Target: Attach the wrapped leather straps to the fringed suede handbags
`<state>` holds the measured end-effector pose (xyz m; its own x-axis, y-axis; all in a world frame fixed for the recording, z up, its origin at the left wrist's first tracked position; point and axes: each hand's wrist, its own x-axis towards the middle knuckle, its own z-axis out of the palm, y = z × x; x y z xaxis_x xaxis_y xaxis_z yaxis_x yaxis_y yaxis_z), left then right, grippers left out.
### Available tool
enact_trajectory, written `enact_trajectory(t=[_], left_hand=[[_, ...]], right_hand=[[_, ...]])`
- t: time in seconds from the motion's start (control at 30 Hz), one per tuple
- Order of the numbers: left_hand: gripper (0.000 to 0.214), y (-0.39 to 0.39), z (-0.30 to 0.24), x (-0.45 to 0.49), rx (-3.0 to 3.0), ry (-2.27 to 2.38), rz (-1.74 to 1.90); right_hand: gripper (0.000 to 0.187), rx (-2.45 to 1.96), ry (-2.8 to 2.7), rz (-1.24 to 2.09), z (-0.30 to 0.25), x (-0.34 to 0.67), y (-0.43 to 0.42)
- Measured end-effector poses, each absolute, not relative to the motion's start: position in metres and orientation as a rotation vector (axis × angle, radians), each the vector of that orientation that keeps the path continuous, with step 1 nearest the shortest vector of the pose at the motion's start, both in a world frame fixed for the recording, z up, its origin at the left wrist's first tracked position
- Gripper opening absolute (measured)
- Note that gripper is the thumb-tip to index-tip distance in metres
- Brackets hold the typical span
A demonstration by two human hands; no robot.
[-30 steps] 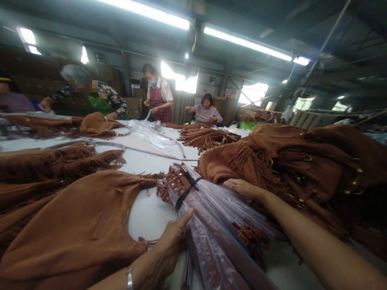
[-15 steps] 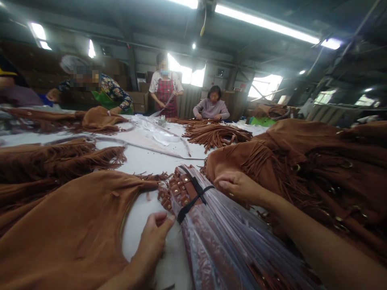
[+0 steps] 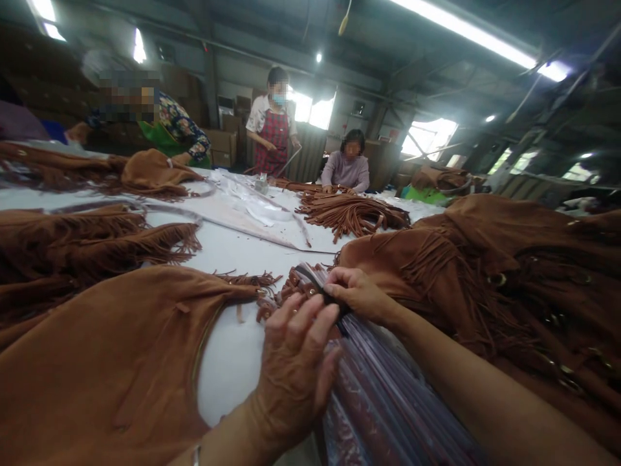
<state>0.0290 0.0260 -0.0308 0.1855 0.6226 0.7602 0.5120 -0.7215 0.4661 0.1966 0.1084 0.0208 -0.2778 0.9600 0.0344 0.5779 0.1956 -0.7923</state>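
Note:
A bundle of brown leather straps in clear plastic sleeves (image 3: 388, 401) lies in front of me, its studded ends pointing away. A black tie (image 3: 317, 285) goes round it near those ends. My right hand (image 3: 361, 294) pinches the tie between thumb and fingertips on the far side. Over the near side reaches my left hand (image 3: 295, 362), fingers bent but apart, fingertips close to the tie; it hides part of the bundle. A brown suede bag (image 3: 121, 362) with a curved zip opening lies left of my left hand.
Fringed brown bags (image 3: 97, 243) lie at the left, and a heap of brown bags (image 3: 509, 272) rises at the right. Farther off on the white table (image 3: 233, 243) is a pile of brown straps (image 3: 352, 210). Several people stand or sit around the table.
My left hand has moved up and right from beside the bundle onto its tied end. My right hand has come left and down onto the black tie and now pinches it.

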Motion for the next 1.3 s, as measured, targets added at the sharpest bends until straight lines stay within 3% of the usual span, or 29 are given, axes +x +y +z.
enact_trajectory(t=[0.1, 0.27, 0.83, 1.07, 1.17, 1.3], left_hand=[[0.048, 0.027, -0.028, 0.046, 2.635, 0.949, 1.29], [0.056, 0.025, -0.037, 0.063, 2.609, 0.932, 0.935], [0.052, 0.024, -0.041, 0.066, 2.496, 0.869, 0.901], [0.049, 0.022, -0.043, 0.065, 2.455, 0.868, 0.92], [0.049, 0.022, -0.047, 0.062, 2.445, 0.861, 0.942], [0.046, 0.024, -0.05, 0.059, 2.458, 0.846, 0.934]], right_hand=[[0.022, -1.354, -1.854, 1.015, 0.02, 0.197, 0.11], [0.022, -1.361, -1.656, 1.071, 0.018, 0.194, 0.107], [0.015, -1.387, -1.404, 0.773, 0.012, 0.168, 0.142], [0.019, -1.283, -1.267, 0.589, 0.074, 0.163, 0.195], [0.021, -1.161, -1.32, 0.695, 0.103, 0.167, 0.203], [0.015, -1.205, -1.52, 0.69, 0.1, 0.195, 0.182]])
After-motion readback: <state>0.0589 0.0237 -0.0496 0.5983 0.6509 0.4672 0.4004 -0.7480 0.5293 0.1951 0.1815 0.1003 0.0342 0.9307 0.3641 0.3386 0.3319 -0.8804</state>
